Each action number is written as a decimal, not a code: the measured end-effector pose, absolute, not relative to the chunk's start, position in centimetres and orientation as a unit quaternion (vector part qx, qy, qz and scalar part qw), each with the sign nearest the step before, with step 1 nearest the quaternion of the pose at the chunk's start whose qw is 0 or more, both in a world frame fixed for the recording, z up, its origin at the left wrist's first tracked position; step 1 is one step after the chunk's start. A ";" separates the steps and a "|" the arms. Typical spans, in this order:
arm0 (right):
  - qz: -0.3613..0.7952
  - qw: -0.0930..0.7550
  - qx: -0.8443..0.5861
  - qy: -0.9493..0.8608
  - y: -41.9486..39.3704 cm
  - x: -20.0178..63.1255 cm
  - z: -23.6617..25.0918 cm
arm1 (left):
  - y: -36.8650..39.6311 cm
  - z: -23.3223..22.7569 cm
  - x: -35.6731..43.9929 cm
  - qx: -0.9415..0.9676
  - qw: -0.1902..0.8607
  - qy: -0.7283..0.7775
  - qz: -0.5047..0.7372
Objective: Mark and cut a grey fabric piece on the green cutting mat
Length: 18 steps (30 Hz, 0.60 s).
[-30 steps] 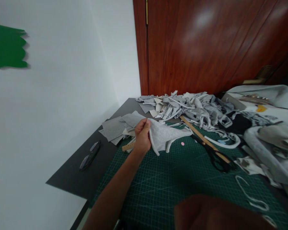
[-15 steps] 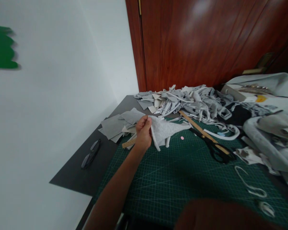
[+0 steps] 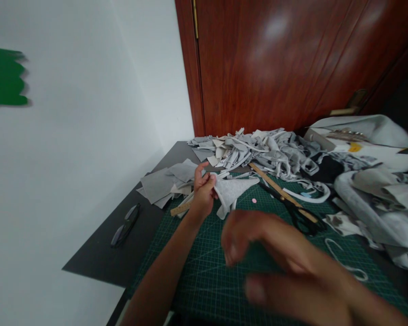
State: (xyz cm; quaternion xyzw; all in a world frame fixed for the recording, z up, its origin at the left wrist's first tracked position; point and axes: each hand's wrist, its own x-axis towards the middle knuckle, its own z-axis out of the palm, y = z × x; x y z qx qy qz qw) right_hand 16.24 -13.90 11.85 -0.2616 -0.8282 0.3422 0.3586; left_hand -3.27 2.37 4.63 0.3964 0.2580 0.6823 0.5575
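The left hand [image 3: 202,195] pinches a grey cloth piece [image 3: 231,192] at the far left edge of the green cutting mat [image 3: 224,276]. The right hand [image 3: 279,262], blurry, fingers spread open, hovers over bare mat. White wall [image 3: 71,158] close left.

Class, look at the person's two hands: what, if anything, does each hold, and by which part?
The left hand pinches a grey fabric piece at its left end. The right hand, blurred above the cutting mat, holds nothing.
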 end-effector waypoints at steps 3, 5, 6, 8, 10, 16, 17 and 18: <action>0.300 0.170 -0.350 -0.871 -6.8 16.1 13.4 | 2.9 4.4 -3.6 0.387 0.557 0.275 0.682; 0.186 0.042 -0.538 -0.821 -2.9 17.9 12.0 | 3.5 4.3 -3.8 0.367 0.544 0.278 0.701; 0.128 -0.011 -0.650 -0.749 -1.4 19.1 11.0 | 3.8 4.3 -3.9 0.357 0.534 0.274 0.716; 0.100 -0.068 -0.755 -0.645 0.4 21.5 8.9 | 4.2 4.3 -4.1 0.336 0.515 0.264 0.743; 0.114 -0.078 -0.756 -0.640 0.9 23.6 7.4 | 4.3 4.5 -4.2 0.322 0.507 0.252 0.759; 0.123 -0.066 -0.751 -0.645 -0.8 27.4 5.3 | 3.5 4.7 -3.9 0.346 0.569 0.210 0.716; 0.123 -0.059 -0.754 -0.642 -1.1 27.8 4.7 | 3.5 4.6 -3.8 0.346 0.572 0.216 0.711; 0.121 -0.049 -0.758 -0.640 -1.3 28.1 4.1 | 3.5 4.4 -3.7 0.342 0.572 0.228 0.710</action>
